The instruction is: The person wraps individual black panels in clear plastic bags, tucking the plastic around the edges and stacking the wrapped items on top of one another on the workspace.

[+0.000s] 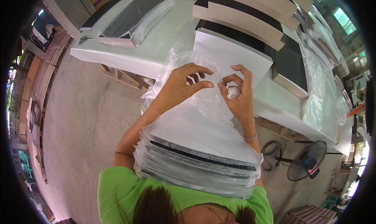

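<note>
My left hand hovers over crumpled clear plastic film, its thumb and fingers curved and apart, with nothing seen between them. Opposite it, my right hand has its palm toward me and its fingers bent. A small crumpled white wad sits in that palm, held by the curled fingers. Below my hands, close to my body, a stack of flat dark-edged panels is wrapped in clear film. A white sheet lies just beyond my hands, against the black-topped panels.
Stacks of pale-edged black panels stand at the far right of the white-covered table. At far left are a film-wrapped panel and scissors. A fan stands on the right, below the table edge.
</note>
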`<action>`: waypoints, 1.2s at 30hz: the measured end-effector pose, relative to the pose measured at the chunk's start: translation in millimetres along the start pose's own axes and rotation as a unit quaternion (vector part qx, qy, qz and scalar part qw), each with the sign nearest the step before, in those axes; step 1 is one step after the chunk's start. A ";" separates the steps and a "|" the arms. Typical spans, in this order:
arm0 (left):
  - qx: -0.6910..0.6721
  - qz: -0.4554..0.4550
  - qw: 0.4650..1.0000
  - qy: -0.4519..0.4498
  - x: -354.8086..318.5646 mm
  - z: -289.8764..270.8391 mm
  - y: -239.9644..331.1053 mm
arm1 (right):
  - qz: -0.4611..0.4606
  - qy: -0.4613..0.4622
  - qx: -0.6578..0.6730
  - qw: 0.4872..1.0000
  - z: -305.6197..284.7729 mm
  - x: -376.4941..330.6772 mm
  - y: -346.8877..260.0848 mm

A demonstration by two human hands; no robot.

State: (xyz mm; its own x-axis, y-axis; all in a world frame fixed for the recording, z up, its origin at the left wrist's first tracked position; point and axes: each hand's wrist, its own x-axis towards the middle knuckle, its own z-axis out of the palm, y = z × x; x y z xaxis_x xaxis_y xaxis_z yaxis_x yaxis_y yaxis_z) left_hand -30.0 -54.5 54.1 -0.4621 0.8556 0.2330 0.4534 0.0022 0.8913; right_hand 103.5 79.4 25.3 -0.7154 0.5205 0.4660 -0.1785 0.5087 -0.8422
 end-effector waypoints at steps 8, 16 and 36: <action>-0.038 0.028 0.999 -0.007 12.9 7.0 -12.5 | -0.011 -0.005 -0.005 1.000 0.0 0.4 0.8; -0.173 -0.123 0.972 -0.097 13.4 7.0 -8.0 | -0.032 0.006 -0.054 0.998 -5.5 0.1 1.9; -0.293 -0.123 0.939 -0.129 -3.6 15.4 -3.3 | -0.139 -0.032 -0.070 0.987 -23.7 -13.1 -27.4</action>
State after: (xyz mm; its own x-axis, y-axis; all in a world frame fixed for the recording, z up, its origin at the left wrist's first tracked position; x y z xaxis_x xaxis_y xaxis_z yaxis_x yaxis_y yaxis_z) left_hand -18.1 -49.7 44.3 -0.2632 0.9638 -0.0434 -0.1761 -0.0037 0.9844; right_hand 133.8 74.9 48.7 -0.6939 0.3062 0.6517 -0.2820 0.7172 -0.6373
